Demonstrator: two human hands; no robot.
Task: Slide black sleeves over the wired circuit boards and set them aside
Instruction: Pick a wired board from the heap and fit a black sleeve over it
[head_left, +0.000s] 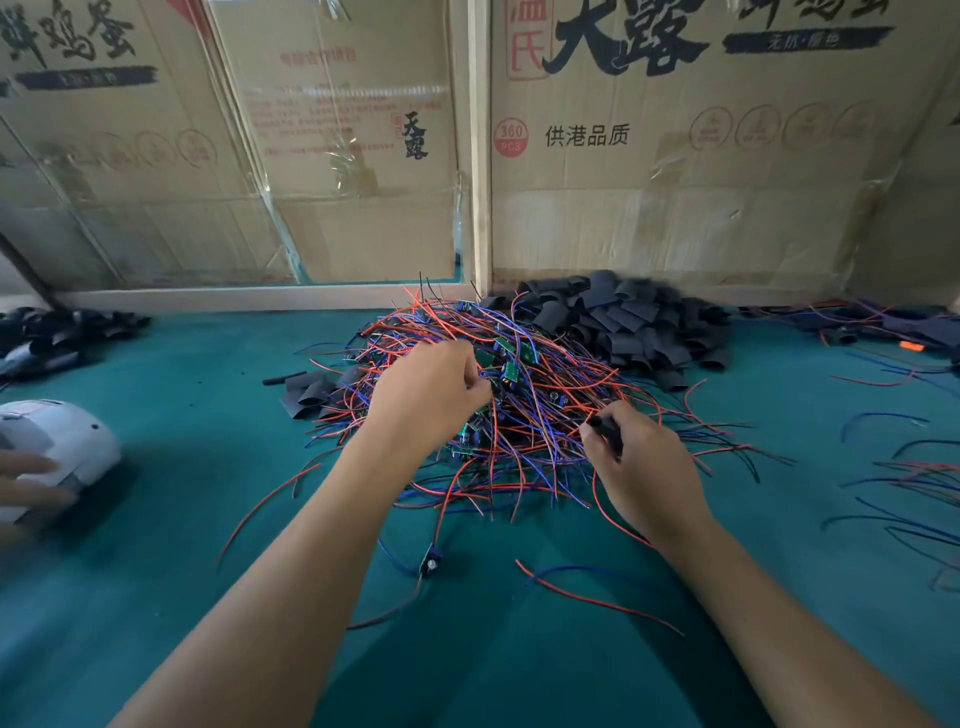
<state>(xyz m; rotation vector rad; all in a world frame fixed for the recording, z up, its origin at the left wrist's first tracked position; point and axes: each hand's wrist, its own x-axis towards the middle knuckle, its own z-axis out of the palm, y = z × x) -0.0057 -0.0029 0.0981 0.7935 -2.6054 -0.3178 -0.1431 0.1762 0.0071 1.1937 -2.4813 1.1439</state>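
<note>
On a green mat, the left hand (434, 392) pinches wires in a tangled pile of light, snag-prone wired circuit boards (519, 384), best gripped by board edges, while the right hand (641, 457) pinches a soft black sleeve (609, 430).

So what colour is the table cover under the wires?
Teal green table cover, clearest in the head view.

Lighting: soft, even, moderately bright, with no single hard source evident. Shadows: diffuse dark patches on the teal felt tabletop (156, 597) beneath both forearms. Glare: pale sheen on the clear tape strips (270, 218) across the printed brown cardboard boxes (675, 156). Blur: motion smear on the left-hand boxes and the white rounded plastic device (57, 447). Distortion: wide-angle bowing, straight edges leaning at the corners. Sharpest zone: central tangle of red and blue wires (519, 395).
</note>
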